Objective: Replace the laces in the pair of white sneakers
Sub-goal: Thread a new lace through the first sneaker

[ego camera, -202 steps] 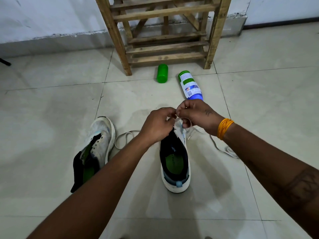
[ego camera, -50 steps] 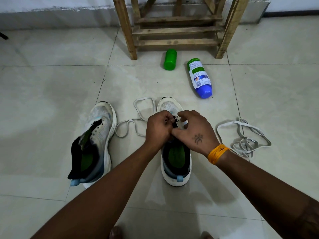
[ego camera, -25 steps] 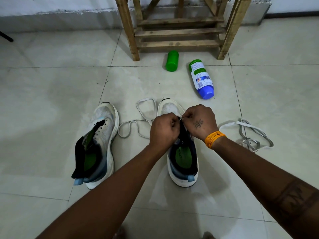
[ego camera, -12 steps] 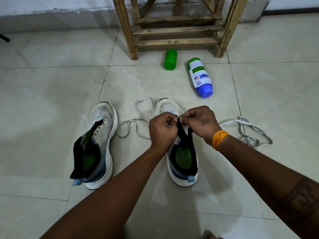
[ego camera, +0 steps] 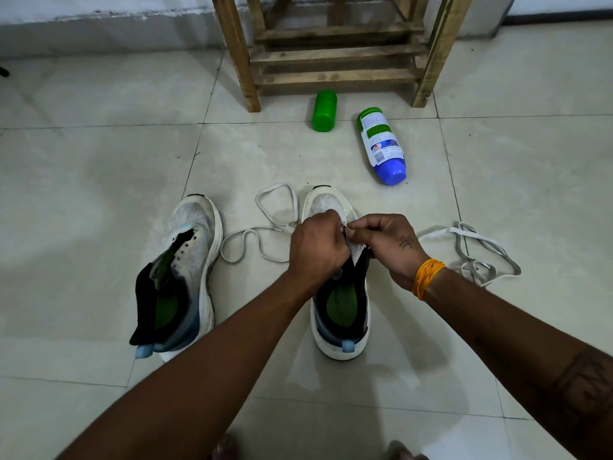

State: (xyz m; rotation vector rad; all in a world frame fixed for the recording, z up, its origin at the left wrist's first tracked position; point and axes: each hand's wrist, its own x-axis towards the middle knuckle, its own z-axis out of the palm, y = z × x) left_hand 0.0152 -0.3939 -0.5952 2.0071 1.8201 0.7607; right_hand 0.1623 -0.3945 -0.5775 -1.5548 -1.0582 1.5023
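**A:** From the head camera, where are your hands?

**B:** Your left hand (ego camera: pixel 316 242) and your right hand (ego camera: pixel 386 239) meet over the front of the right sneaker (ego camera: pixel 338 293), which stands on the floor (ego camera: pixel 99 194) right in front of you. The fingers of both hands are curled tight and seem to pinch something small at the eyelets. It looks like the tip of a lace, but the hands hide it, so I cannot tell for sure.

**A:** And the other things?

**B:** The left sneaker (ego camera: pixel 184 273) sits beside it with bare holes and its dark tongue flopped out. A thin round lace (ego camera: pixel 255 234) loops on the floor between the two shoes. A flat, wide lace (ego camera: pixel 477 257) lies in a messy pile to your right. Farther off lie a green cap (ego camera: pixel 324 110) and a smooth plastic bottle (ego camera: pixel 381 146), near a rough wooden rack (ego camera: pixel 335 51).

**A:** What could go wrong?

**B:** I think the soft mesh could bend when you push, so the tip may miss the small hole. The shoe could slide on the shiny tiles. That flat pile could knot up if you pull one end fast.
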